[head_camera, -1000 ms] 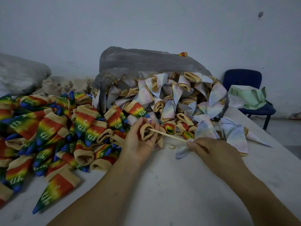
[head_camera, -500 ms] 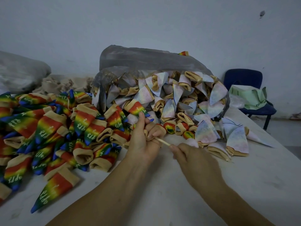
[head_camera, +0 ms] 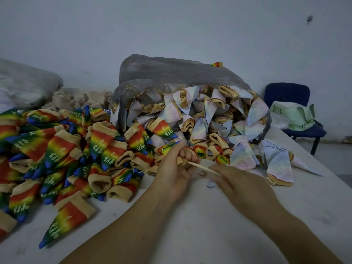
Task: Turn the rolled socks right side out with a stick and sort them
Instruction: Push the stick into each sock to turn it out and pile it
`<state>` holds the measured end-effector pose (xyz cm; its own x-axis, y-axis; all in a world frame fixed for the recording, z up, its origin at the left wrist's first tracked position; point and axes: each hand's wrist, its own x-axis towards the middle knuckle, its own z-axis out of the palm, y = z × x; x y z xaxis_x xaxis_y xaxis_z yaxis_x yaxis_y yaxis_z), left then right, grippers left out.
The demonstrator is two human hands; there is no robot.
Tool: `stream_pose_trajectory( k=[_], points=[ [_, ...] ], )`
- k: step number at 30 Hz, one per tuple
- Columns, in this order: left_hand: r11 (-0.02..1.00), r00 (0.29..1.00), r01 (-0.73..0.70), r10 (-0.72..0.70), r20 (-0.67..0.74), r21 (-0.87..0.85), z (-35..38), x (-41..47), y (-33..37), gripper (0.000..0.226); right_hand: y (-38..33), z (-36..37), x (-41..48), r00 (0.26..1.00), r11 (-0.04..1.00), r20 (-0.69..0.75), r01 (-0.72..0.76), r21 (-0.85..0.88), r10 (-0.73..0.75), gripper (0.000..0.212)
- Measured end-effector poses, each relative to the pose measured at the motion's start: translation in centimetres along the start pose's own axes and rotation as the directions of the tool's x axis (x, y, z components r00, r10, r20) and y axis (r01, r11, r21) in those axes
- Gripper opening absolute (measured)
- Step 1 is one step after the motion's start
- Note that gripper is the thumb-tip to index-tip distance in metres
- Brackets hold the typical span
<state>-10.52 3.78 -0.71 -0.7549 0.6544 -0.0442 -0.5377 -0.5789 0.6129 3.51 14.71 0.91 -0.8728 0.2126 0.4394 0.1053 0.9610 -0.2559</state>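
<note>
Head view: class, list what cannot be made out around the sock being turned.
Tip of the stick: head view, hidden inside the sock gripped by the left hand.
Its other end: covered by the right hand.
How far the sock is turned: that hand covers it.
The rainbow pile: cut by the left edge.

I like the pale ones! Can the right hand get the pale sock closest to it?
Probably yes. The pale sock lies just beyond the right hand with nothing between them, though that hand is pinching the stick.
</note>
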Motion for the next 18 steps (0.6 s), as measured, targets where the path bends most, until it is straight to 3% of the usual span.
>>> stream_pose_trajectory(
  k=[4, 7, 9, 12, 13, 15, 18],
  points=[
    [0.999, 0.999, -0.033, 0.033, -0.039, 0.011, 0.1, -0.2, 0.3, 0.049, 0.1, -1.8, 0.5, 0.984, 0.958, 0.023, 0.175, -0.225, -0.175, 0.018],
    [0.999, 0.999, -0.038, 0.038, 0.024, 0.033, 0.6, -0.6, 0.1, 0.055, 0.3, -1.6, 0.2, 0.96, 0.939, -0.108, 0.223, -0.263, -0.259, 0.028],
    [0.998, 0.996, -0.055, 0.052, 0.069, 0.037, 1.1, -1.0, 0.0, 0.059, -0.2, -1.7, 0.0, 0.989, 0.975, -0.057, 0.121, -0.184, -0.134, 0.011],
    [0.991, 0.988, -0.128, 0.123, 0.096, 0.048, 1.6, -1.0, -0.1, 0.063, -1.5, 0.0, -0.6, 0.994, 0.989, 0.024, -0.107, 0.099, 0.105, 0.026],
    [0.984, 0.983, -0.163, 0.155, 0.096, 0.076, 1.6, -0.9, 0.0, 0.063, -2.3, 0.7, -0.4, 0.976, 0.934, 0.09, -0.215, 0.286, 0.197, 0.024],
    [0.973, 0.98, -0.192, 0.185, 0.068, 0.129, 1.3, -0.7, 0.0, 0.062, -3.7, 1.9, -0.1, 0.92, 0.702, 0.236, -0.392, 0.594, 0.314, 0.026],
    [0.968, 0.987, -0.161, 0.163, 0.007, 0.193, 0.9, 0.0, -0.2, 0.067, -4.9, 2.6, 0.0, 0.791, 0.352, 0.504, -0.608, 0.712, 0.348, 0.029]
  ],
)
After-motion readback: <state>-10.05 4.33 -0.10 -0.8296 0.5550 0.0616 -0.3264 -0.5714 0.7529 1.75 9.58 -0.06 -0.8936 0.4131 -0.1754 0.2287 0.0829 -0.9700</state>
